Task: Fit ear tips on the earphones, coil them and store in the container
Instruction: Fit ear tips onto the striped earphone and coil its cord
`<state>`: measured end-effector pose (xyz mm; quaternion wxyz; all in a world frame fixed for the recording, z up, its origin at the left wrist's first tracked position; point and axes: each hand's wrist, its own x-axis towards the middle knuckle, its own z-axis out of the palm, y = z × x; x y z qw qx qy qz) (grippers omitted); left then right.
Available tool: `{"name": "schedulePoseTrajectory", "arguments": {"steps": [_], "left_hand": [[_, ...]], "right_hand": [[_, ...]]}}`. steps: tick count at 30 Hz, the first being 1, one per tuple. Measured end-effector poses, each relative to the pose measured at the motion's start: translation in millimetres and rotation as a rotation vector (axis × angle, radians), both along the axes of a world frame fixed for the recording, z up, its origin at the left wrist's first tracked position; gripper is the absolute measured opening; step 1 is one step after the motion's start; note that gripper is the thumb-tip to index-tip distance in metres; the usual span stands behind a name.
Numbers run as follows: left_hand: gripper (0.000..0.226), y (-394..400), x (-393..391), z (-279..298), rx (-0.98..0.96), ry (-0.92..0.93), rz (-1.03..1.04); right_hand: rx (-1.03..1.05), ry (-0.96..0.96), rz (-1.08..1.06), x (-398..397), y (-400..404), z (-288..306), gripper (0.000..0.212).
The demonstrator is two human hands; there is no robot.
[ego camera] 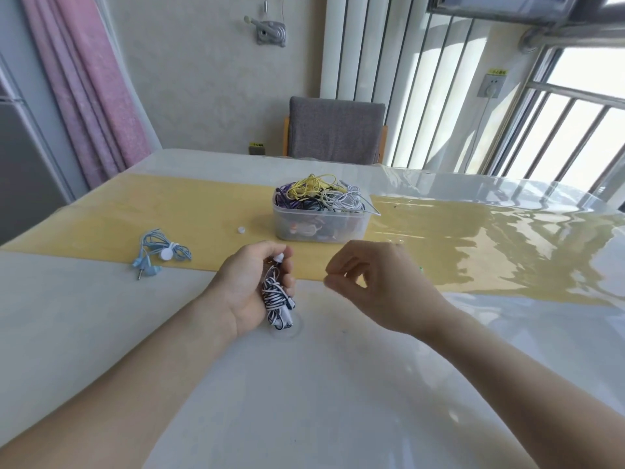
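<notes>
**Li:** Striped black and white, that is the cable of the earphones [275, 296] she works on now. The left hand [248, 287] has its fingers curled round the bundle and holds it just above the bench [101, 333], near the middle of the view.

**Sam:** Which step is it, in your opinion?

**Li:** I think the fitting of ear tips. The cable is already wound into a tight bundle, and 1 earbud with a white tip [279, 257] stands out at the top of the fist, at 12 o'clock from the palm. The right hand [368, 282] is at 3 o'clock from the left one, apart from it, with thumb and forefinger pressed together. If there is a tip between them, it is too small for me to see.

**Sam:** And the next move?

**Li:** Probably a fine one: bring the pinch to the bud, or put the bundle into the clear plastic container [319, 221] at 12 o'clock, which is already heaped with yellow, purple and white cables.

**Sam:** Anything more on the bench?

**Li:** 1 loose white tip [241, 229] beside the container at its 9 o'clock, and light blue earphones [159, 253] at 10 o'clock from the left hand.
</notes>
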<state>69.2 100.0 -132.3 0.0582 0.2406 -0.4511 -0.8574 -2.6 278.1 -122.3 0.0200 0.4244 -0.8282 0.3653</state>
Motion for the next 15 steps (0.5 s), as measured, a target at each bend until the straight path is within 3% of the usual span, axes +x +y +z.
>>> {"name": "schedulePoseTrajectory", "arguments": {"steps": [5, 9, 15], "left_hand": [[0.018, 8, 3, 2, 0.198, 0.089, -0.034], [0.019, 10, 3, 2, 0.336, 0.203, -0.029], [0.024, 15, 3, 4, 0.359, 0.275, -0.043]], "right_hand": [[-0.044, -0.422, 0.102, 18, -12, -12, 0.014], [-0.155, -0.556, 0.111, 17, -10, -13, 0.012], [-0.167, -0.692, 0.069, 21, -4, -20, 0.015]]}}
